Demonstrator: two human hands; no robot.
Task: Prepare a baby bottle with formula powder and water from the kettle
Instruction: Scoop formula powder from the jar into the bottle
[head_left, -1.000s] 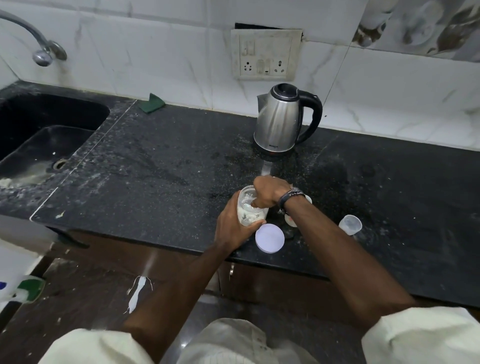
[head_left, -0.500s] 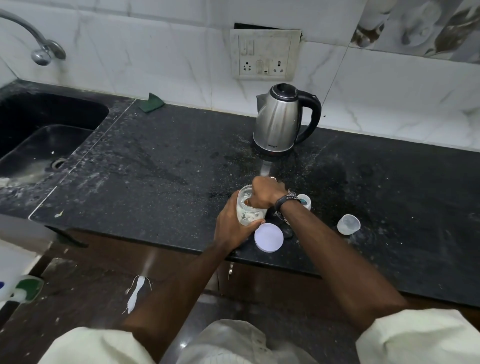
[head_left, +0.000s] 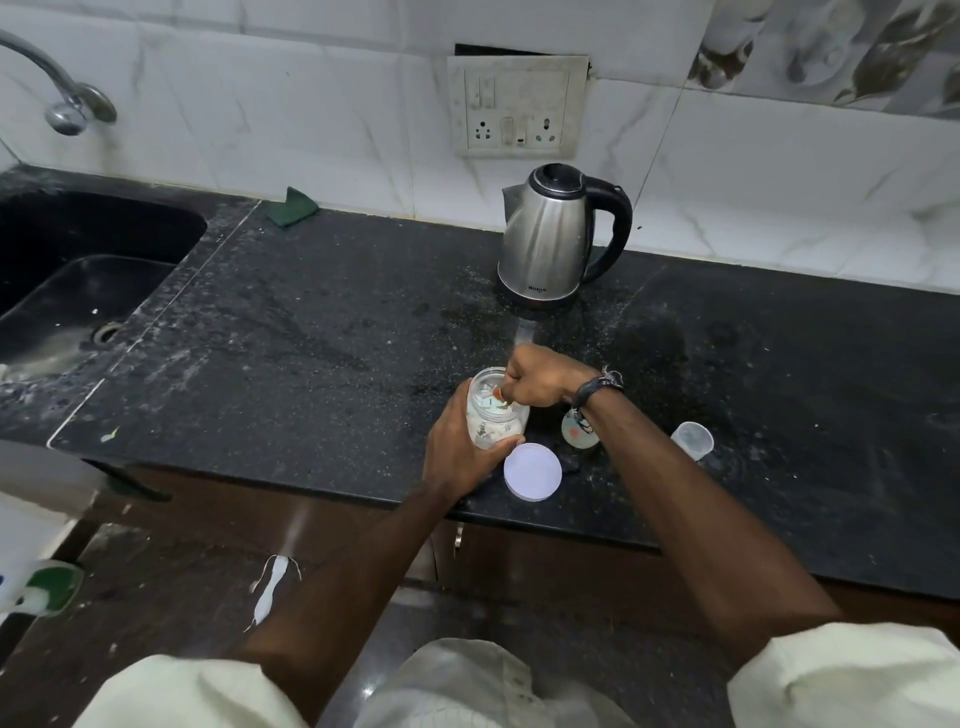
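Formula jar (head_left: 496, 415), apparently light, rigid and smooth, is gripped round its wall at the bench (head_left: 311, 332) edge by left hand (head_left: 460, 452); right hand (head_left: 540, 382) curled into its mouth, contents pinched unclear.

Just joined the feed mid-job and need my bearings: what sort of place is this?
Most likely a home kitchen: a dark stone counter with a sunken sink and tap at one end, and an electric kettle below a tiled-wall socket panel.
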